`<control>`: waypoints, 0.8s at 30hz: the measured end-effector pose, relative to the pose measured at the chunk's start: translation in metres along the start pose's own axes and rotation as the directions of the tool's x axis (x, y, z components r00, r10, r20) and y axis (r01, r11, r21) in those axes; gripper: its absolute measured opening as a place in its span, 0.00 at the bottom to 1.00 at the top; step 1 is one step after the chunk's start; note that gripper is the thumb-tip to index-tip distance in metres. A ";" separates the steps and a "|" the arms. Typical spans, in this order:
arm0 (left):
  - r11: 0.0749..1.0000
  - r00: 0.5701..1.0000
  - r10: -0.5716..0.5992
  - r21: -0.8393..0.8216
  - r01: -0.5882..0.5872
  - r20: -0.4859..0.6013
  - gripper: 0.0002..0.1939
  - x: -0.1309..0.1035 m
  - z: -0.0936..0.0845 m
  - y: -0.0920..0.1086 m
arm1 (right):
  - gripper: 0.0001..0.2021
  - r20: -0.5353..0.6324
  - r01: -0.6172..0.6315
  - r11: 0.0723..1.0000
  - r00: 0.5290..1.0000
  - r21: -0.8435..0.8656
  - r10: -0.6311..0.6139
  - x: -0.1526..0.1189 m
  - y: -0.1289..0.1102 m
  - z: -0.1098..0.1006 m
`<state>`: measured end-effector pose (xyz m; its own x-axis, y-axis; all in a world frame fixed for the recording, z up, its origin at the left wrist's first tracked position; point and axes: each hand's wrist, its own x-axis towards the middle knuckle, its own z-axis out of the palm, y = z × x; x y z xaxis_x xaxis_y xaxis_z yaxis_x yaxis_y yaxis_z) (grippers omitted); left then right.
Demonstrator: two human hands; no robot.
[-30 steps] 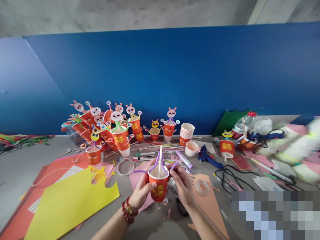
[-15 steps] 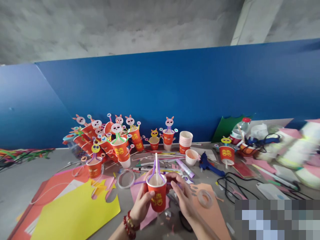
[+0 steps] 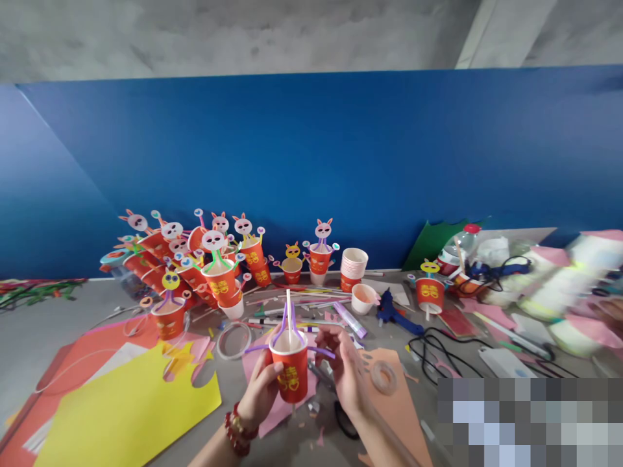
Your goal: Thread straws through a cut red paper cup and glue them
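Observation:
My left hand (image 3: 260,389), with a beaded bracelet at its wrist, is wrapped round a red paper cup (image 3: 295,375) with gold lettering. The cup is upright just above the table. A white stick (image 3: 289,318) rises out of it. Purple pipe cleaners (image 3: 256,349) stand up inside the cup and stick out on both sides. To the right of the cup, my right hand (image 3: 343,366) has its fingers bent and apart, beside the right-hand purple end. It does not grip the cup.
Red cups with animal faces (image 3: 219,282) crowd the back left. A stack of cups (image 3: 354,266), a blue glue gun (image 3: 396,314) and black cables (image 3: 435,353) lie right of centre. Yellow paper (image 3: 131,415) covers the left front. Tape rolls (image 3: 234,341) and markers are scattered about.
My right hand has drawn back from the cup's rim, with a wider gap between them. The left hand still holds the cup. The whole view has shifted, so everything appears further left.

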<state>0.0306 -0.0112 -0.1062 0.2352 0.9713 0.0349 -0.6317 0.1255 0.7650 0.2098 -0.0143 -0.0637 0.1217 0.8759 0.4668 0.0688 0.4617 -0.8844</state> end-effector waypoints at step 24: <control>0.994 0.988 -0.113 -0.018 0.112 -0.101 0.33 -0.001 0.023 0.024 | 0.11 -0.044 -0.203 0.976 0.979 -0.083 0.200 0.038 -0.012 -0.055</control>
<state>0.0324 -0.0134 -0.0726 0.2292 0.9663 -0.1169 -0.6149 0.2368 0.7522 0.2676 0.0056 -0.0348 0.1761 0.9435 0.2806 0.1249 0.2614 -0.9571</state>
